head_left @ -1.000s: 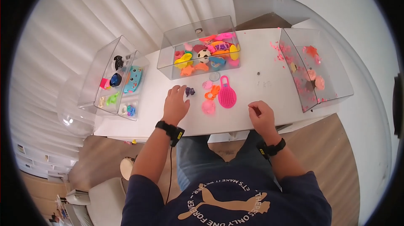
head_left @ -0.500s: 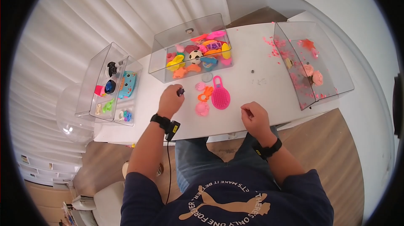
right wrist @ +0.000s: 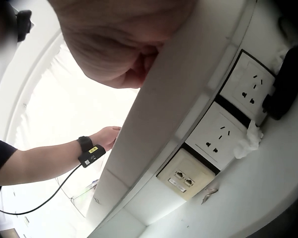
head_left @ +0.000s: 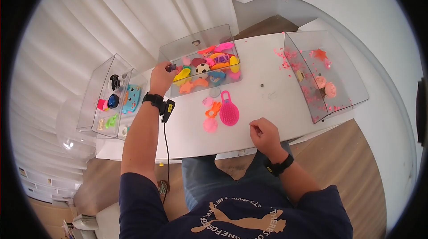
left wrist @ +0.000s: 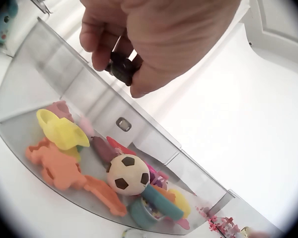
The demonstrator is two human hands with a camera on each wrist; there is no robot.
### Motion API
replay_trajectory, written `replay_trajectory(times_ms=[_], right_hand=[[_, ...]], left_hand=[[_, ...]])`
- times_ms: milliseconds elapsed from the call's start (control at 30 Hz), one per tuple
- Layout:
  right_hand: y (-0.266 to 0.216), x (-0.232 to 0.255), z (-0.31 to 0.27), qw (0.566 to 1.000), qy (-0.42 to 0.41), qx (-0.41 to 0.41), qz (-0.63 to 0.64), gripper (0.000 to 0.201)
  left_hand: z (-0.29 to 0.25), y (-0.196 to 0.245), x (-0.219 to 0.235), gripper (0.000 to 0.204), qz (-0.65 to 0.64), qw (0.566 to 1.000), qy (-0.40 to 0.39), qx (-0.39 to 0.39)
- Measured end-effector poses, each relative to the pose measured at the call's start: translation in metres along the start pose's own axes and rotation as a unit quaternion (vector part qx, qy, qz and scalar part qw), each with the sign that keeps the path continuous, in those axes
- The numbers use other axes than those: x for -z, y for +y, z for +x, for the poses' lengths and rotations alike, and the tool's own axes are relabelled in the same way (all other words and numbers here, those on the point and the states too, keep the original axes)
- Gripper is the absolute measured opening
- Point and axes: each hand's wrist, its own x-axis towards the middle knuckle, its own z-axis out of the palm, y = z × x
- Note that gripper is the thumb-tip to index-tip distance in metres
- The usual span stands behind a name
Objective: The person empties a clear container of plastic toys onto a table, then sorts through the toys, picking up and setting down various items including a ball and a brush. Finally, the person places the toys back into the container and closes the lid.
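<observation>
Dark toy (left wrist: 121,68) pinched in the left hand's fingers (left wrist: 139,82), above the middle clear bin (left wrist: 154,130), right hand's fingers (head_left: 255,126) curled

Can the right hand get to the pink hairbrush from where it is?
Likely yes. The right hand is just right of the pink hairbrush, near the front edge of the table, and I see nothing standing between them.
</observation>
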Motion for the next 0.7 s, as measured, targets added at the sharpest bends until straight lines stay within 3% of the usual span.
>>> replay_trajectory(times_ms=[167,267,467,700], right_hand=[[-0.002,0.0,0.001,1.0,-0.004,0.001,-0.015,0.008],[-0.002,0.0,0.002,1.0,-0.004,0.006,-0.02,0.01],[-0.003,0.0,0.002,0.999,-0.002,0.017,-0.026,0.012],[-0.001,-0.001,0.002,1.0,-0.002,0.009,-0.028,0.012]], left_hand=[[0.006,-0.005,-0.019,0.034,-0.018,0.999,-0.042,0.026],[0.014,-0.028,-0.029,0.037,-0.008,0.993,-0.116,0.025],[0.01,-0.012,-0.014,0.03,-0.029,0.994,-0.086,0.06],[-0.007,0.004,-0.006,0.023,-0.029,0.998,0.062,0.018]])
